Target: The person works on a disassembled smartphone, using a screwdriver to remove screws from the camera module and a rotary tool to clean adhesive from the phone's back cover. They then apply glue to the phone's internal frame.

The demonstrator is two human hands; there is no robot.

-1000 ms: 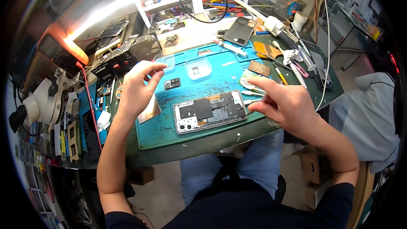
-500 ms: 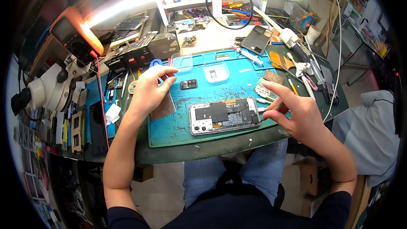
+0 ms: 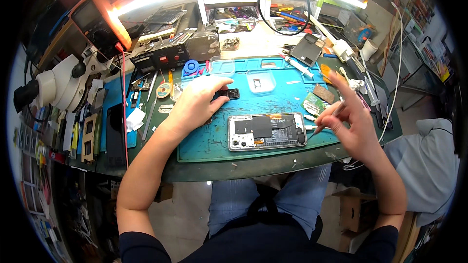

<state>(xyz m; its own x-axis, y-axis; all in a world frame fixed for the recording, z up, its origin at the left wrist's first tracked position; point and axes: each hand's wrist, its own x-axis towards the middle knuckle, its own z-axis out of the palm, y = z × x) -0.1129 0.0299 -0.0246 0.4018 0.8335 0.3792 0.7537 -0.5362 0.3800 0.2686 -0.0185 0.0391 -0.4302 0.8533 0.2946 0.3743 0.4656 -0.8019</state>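
A phone with its back off (image 3: 267, 131) lies on the blue work mat (image 3: 204, 148), showing its battery and inner parts. My left hand (image 3: 200, 102) reaches in from the left, thumb and forefinger apart at the left end of a small black camera lens cover (image 3: 234, 94), which lies flat on the mat. The thumb hides part of the cover; I cannot tell if it touches. Right of the phone, my right hand (image 3: 355, 129) is raised with a thin grey pointed tool (image 3: 336, 110) between its fingers, forefinger lifted. Its exact kind is unclear.
Behind the phone stands a clear plastic box (image 3: 261, 87) with a small part inside. A green circuit board (image 3: 314, 103), a syringe (image 3: 298, 66) and a dark phone case (image 3: 307, 49) lie at the right. At left are an orange multimeter (image 3: 102, 22) and a white microscope (image 3: 53, 84).
My left hand has moved right, to the lens cover. The right forefinger has lifted, showing more of the thin tool. The whole view has shifted slightly.
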